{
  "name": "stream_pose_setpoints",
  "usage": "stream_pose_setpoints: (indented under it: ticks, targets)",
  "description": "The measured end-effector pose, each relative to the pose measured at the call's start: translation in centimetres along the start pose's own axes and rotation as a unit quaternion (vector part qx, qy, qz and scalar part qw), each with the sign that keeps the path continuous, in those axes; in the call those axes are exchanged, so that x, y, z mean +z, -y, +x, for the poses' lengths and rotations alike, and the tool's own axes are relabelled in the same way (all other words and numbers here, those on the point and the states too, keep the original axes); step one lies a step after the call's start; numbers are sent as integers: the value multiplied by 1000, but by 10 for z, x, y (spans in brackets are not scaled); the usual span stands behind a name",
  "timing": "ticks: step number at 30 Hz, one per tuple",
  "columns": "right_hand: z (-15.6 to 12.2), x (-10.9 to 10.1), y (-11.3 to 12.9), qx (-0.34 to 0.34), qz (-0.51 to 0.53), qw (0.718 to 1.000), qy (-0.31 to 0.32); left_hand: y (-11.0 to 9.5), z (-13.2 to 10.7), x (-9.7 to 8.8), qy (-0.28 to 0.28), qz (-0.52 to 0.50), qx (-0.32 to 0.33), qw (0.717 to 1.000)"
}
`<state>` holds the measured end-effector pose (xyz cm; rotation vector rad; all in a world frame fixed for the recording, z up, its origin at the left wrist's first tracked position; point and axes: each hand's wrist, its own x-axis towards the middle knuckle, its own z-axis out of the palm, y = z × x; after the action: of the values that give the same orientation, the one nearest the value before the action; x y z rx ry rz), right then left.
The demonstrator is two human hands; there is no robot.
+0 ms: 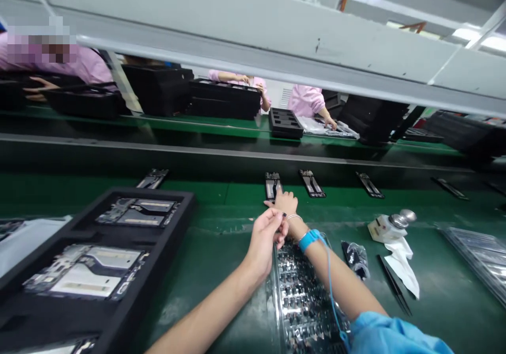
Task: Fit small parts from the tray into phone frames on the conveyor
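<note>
Open phone (273, 183) lies just past the far end of the clear parts tray (278, 304). The right hand (286, 203) reaches to the phone; I cannot tell if it grips. The left hand (264, 239), by the tray's far end, pinches a small dark bit (283, 215). Reaching seems the step now; next calls for a gentle hold.

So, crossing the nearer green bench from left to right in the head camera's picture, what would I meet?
Black foam tray → person's left hand → a flat electronic unit → small plastic bag → bottle with metallic top → clear plastic tray.
</note>
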<state>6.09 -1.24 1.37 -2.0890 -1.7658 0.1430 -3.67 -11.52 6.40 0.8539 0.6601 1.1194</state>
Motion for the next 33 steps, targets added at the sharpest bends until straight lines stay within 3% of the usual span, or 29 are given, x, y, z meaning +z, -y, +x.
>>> stream_pose_setpoints:
  ticks: [4,8,10,13,17,18,20,22,24,27,29,33]
  targets:
    - [13,11,-1,21,29,999,4,0,1,1,-15,-5,20,1000]
    - [23,-13,-24,18,98,995,7,4,7,-4,-43,3,39,998]
    - [14,-32,-37,-1,137,990,11,5,10,-9,-61,13,44,997]
    - [-33,-60,-54,-52,176,983,-4,5,11,-13,-67,23,41,997]
    - [-124,-87,-73,-118,185,975,-46,10,4,-7,-25,26,22,999]
    - [-142,-90,-78,-123,189,973,-52,13,1,-4,-17,31,16,999]
    - [-166,-93,-86,-68,262,962,-40,20,-8,2,-4,46,2,999]
    - [-174,-92,-93,24,364,931,-4,28,-21,8,18,66,-21,997]
    - [-175,-90,-97,90,459,883,43,35,-36,13,60,92,-58,992]
    - [-178,-89,-97,112,568,810,93,39,-55,18,120,149,-95,977]
    - [-185,-93,-96,123,612,775,101,36,-61,19,108,204,-55,971]
    - [-197,-103,-92,134,653,734,129,24,-60,20,37,327,144,933]
